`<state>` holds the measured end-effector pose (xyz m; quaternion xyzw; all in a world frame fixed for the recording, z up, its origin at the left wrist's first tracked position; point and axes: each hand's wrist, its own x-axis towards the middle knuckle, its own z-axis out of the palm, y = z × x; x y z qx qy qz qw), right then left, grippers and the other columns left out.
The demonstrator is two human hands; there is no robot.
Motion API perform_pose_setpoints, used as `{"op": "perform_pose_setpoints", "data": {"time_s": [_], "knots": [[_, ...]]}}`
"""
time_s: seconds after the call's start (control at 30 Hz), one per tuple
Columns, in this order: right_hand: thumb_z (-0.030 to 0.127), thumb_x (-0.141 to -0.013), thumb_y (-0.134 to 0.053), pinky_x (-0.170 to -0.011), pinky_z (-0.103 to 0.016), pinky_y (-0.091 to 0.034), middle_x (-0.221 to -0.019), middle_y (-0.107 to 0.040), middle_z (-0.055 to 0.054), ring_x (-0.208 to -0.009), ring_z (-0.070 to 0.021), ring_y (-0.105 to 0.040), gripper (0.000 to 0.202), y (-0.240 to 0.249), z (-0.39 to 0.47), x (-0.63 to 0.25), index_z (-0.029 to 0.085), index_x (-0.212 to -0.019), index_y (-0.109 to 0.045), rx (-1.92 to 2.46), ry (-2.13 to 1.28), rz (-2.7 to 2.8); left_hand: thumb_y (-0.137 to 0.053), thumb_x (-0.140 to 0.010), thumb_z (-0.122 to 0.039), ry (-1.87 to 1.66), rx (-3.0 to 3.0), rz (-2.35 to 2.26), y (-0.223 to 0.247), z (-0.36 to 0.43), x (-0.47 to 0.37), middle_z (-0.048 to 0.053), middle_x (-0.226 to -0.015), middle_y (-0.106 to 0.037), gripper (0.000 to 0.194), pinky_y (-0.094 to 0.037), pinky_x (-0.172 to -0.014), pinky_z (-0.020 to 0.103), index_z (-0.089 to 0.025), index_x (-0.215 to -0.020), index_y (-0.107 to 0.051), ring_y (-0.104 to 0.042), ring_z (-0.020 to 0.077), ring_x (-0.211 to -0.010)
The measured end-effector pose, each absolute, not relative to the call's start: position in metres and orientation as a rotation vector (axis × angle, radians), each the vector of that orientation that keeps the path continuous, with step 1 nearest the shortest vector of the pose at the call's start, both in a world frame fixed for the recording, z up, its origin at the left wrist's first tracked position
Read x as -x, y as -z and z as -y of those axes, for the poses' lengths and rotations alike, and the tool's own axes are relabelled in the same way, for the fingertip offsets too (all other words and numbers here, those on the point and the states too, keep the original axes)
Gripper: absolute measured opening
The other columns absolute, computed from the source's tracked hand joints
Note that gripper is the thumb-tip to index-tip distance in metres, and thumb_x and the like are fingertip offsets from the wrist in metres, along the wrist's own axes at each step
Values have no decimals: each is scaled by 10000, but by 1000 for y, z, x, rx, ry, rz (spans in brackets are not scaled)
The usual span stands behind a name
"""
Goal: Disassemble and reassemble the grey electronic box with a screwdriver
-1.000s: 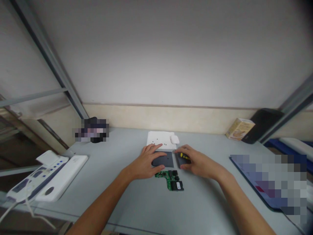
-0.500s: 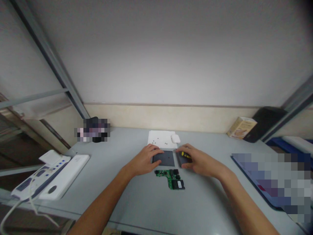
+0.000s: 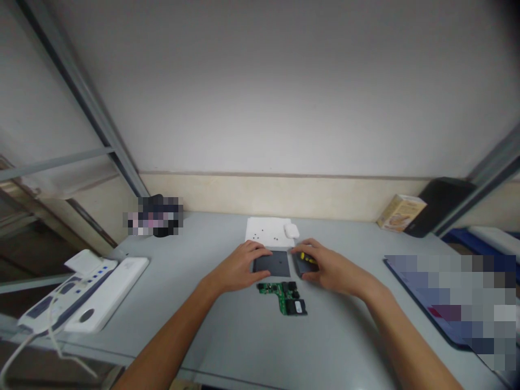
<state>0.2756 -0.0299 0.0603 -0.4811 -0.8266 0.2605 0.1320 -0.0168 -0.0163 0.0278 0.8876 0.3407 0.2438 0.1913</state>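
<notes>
My left hand (image 3: 241, 266) grips the left side of a dark grey flat rectangular panel (image 3: 276, 264), with fingers at its far edge and the thumb at its near edge. My right hand (image 3: 325, 265) holds a second dark grey flat piece (image 3: 299, 265) the same way, just to the right. A yellow and black tool (image 3: 309, 258), perhaps a screwdriver, lies along that piece, partly hidden by the hand. Nearer to me, a green circuit board (image 3: 282, 297) with black parts rests on the table.
Beyond the panels, several tiny dark screws dot a white sheet (image 3: 266, 225), with a white rounded case (image 3: 291, 231) at its right edge. A power strip (image 3: 75, 287) and a long white device (image 3: 109, 292) stand left. A yellowish box (image 3: 401, 212) leans at the back right.
My left thumb has slid slightly toward the near edge of its panel. My right hand and the things on the table look unmoved.
</notes>
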Motion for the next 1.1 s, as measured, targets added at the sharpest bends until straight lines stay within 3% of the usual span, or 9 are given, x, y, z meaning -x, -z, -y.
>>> {"op": "perform_pose_setpoints", "data": {"time_s": [0.27,0.47,0.67,1.1], "knots": [[251,-803,-731,-907,-322,-447,-1139,-640,-23,-1020,-211,-599,346,-78,46,-259,270,-1138,-647,1252,-949,2408,-728,-865,-424,-659,-2495,-947,-26,14,19,97,-1275,-588,487,-433,-1068,440,-276,-1314,-611,-535,264,-1198],[261,-691,-845,-861,-306,-433,-1111,-637,-7,-985,-210,-594,475,-79,57,-242,295,-1134,-679,1287,-1107,2488,-724,-868,-427,-681,-2488,-939,-25,13,19,100,-1275,-594,469,-430,-1070,436,-267,-1297,-621,-538,263,-1197],[275,-667,-863,-832,-312,-435,-1135,-548,-12,-927,-191,-579,550,-67,58,-236,305,-1175,-657,1268,-1078,2563,-721,-869,-437,-677,-2496,-942,-25,13,19,100,-1277,-594,467,-434,-1064,429,-260,-1289,-622,-540,260,-1191],[330,-611,-896,-804,-301,-444,-1126,-512,-3,-920,-185,-562,657,-59,58,-232,319,-1214,-634,1263,-1112,2599,-727,-865,-429,-686,-2496,-936,-25,13,19,96,-1271,-594,470,-434,-1060,425,-265,-1292,-618,-541,258,-1185]]}}
